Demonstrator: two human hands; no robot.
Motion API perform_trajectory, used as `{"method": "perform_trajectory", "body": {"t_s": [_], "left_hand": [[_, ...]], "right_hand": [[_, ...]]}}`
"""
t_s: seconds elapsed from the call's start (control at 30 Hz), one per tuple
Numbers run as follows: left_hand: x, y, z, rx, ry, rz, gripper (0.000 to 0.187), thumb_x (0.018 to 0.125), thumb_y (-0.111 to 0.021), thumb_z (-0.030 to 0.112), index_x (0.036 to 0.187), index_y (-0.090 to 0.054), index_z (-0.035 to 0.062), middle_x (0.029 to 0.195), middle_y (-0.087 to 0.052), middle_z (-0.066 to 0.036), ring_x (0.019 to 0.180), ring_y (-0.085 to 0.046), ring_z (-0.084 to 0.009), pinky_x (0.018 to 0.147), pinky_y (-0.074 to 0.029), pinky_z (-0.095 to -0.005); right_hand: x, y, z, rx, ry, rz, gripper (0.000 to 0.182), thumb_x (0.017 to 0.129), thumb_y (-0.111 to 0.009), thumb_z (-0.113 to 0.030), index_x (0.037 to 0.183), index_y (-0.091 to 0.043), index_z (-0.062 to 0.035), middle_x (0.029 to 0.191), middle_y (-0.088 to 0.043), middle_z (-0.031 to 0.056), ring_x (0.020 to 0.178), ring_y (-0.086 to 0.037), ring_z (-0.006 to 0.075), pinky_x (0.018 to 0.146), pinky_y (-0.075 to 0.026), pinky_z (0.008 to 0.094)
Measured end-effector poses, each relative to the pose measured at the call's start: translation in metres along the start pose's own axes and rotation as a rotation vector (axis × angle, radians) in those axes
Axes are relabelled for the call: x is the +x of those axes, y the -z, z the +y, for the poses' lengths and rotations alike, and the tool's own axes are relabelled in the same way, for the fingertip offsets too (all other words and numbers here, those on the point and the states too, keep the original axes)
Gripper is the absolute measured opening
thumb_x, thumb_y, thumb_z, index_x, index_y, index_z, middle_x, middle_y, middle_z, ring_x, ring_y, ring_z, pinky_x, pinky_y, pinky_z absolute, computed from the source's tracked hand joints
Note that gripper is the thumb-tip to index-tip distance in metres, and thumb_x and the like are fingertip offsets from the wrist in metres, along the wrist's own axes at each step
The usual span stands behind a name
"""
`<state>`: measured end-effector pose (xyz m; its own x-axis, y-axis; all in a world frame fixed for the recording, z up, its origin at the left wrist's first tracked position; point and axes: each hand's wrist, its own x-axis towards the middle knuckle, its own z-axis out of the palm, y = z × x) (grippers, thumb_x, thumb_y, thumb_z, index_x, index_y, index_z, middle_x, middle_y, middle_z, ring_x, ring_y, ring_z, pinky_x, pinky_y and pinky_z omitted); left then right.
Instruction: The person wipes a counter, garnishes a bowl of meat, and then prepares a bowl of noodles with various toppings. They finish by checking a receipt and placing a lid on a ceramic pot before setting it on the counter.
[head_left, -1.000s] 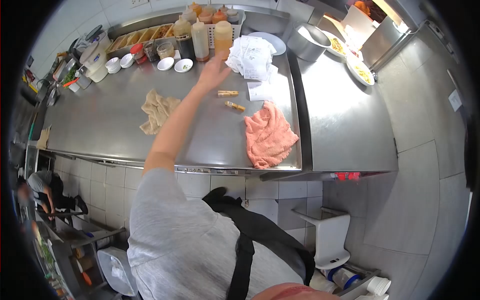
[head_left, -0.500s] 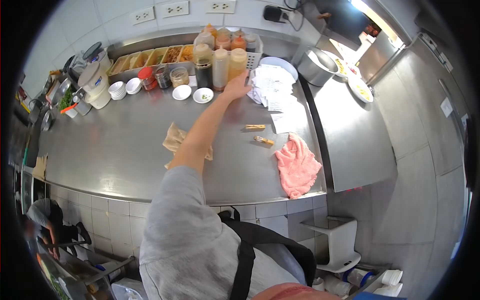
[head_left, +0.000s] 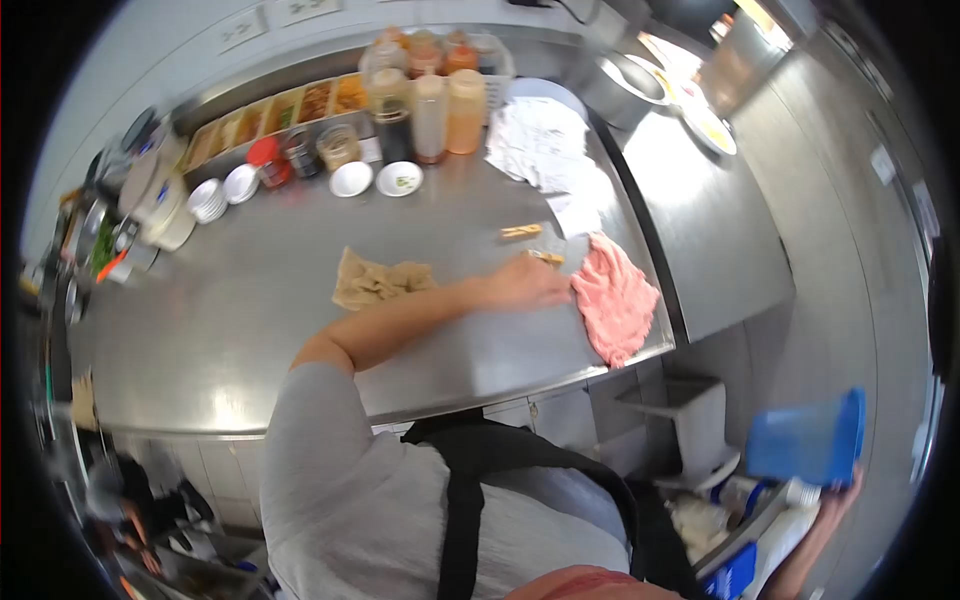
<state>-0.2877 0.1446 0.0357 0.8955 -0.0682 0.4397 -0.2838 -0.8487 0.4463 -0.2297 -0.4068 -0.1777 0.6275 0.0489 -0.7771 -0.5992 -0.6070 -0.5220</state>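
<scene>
My left hand [head_left: 528,284] is low over the steel counter [head_left: 230,330], blurred by motion, so its finger position is unclear. Its fingertips come right up to the left edge of a pink cloth [head_left: 615,300]. Just beyond the knuckles lies one wooden clothespin [head_left: 544,258], partly covered by the hand, and another clothespin [head_left: 521,231] is slightly farther back. At the lower right, my right hand [head_left: 843,492] grips the bottom edge of a blue plastic container [head_left: 805,440], held out beside the counter. A crumpled tan cloth [head_left: 375,280] rests left of my forearm.
Sauce bottles [head_left: 430,115], a white basket [head_left: 498,90] and a topping tray [head_left: 275,115] line the back. Small white dishes [head_left: 400,179] stand before them. Paper slips [head_left: 540,145] lie at the right, near a metal pot [head_left: 625,90]. Another person [head_left: 125,500] is at lower left.
My left hand has come back from beside the sauce bottles toward the pink cloth. My right hand and the blue container have appeared at lower right. The view has shifted and tilted.
</scene>
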Motion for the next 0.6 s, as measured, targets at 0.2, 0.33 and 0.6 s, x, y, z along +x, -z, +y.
{"method": "perform_trajectory", "body": {"t_s": [0.2,0.33,0.6], "left_hand": [[0.029,-0.063,0.08,-0.105,-0.726,-0.289,0.021,0.075,-0.06,0.02,0.094,-0.058,0.0107,0.096,-0.058,-0.005,0.095,-0.054,-0.0206,0.086,-0.039,-0.0382],[0.041,-0.099,0.077,-0.004,-0.7,-0.673,0.029,0.072,-0.066,0.022,0.098,-0.061,0.0093,0.097,-0.061,-0.004,0.097,-0.054,-0.0214,0.096,-0.033,-0.0431],[0.044,-0.115,0.097,0.243,-0.685,-0.651,0.035,0.068,-0.069,0.035,0.092,-0.061,0.0102,0.094,-0.061,-0.004,0.095,-0.052,-0.0205,0.096,-0.027,-0.0522]], "right_hand": [[-0.035,-0.033,0.088,0.162,0.012,0.086,0.01,0.084,-0.052,-0.016,0.081,-0.055,-0.0067,0.062,-0.052,0.0034,0.053,-0.05,0.0137,0.041,-0.04,0.0296],[-0.07,-0.078,0.118,0.248,-0.068,0.269,0.009,0.082,-0.053,-0.016,0.083,-0.056,-0.0081,0.066,-0.055,0.0027,0.052,-0.052,0.011,0.038,-0.039,0.0239],[-0.142,-0.132,0.197,-0.5,-0.133,0.066,0.015,0.076,-0.05,-0.016,0.077,-0.062,-0.0072,0.07,-0.064,0.0098,0.06,-0.063,0.0216,0.047,-0.049,0.0346]]}}
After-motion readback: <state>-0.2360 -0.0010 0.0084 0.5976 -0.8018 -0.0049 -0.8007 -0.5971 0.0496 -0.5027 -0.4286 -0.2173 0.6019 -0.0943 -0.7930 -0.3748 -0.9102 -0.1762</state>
